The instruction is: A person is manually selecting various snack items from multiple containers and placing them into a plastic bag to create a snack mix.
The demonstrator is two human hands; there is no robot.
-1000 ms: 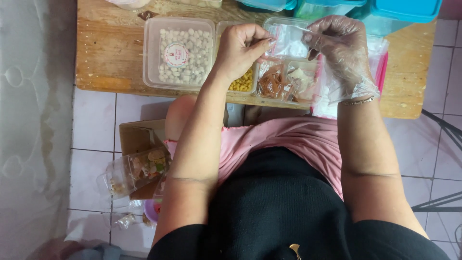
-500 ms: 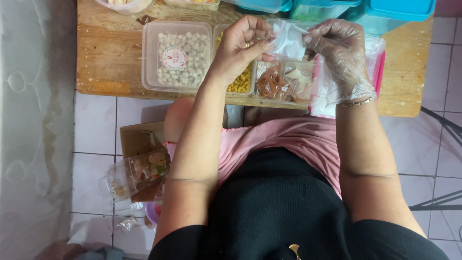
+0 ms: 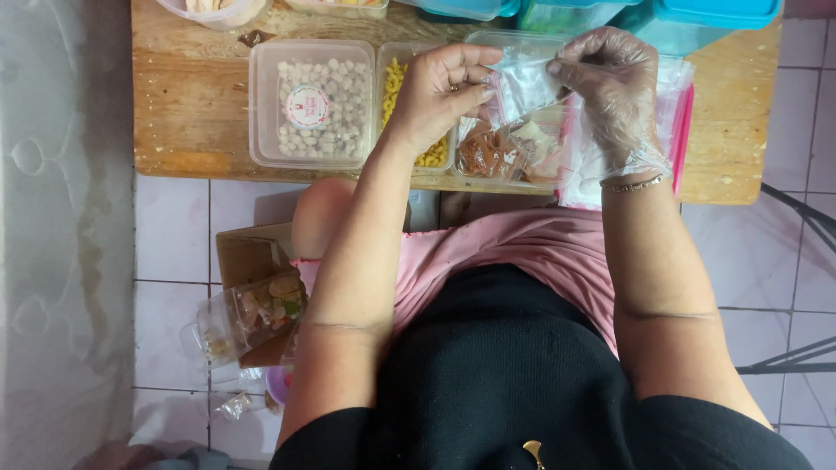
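A small clear plastic bag (image 3: 521, 83) sits near the top centre of the frame, thin, crinkled and see-through, stretched between both hands above the table (image 3: 192, 104). The bare left hand (image 3: 435, 91) has its grip closed on the bag's left edge, thumb against fingertips. The right hand (image 3: 614, 87), in a loose transparent glove, pinches the opposite edge. Directly beneath lie a clear tray (image 3: 514, 152) of brown and pale snacks and a tub of yellow pieces (image 3: 396, 83), partly hidden by the left hand. Left of these stands a lidded box of white balls (image 3: 312, 103). Teal containers (image 3: 697, 13) line the top edge.
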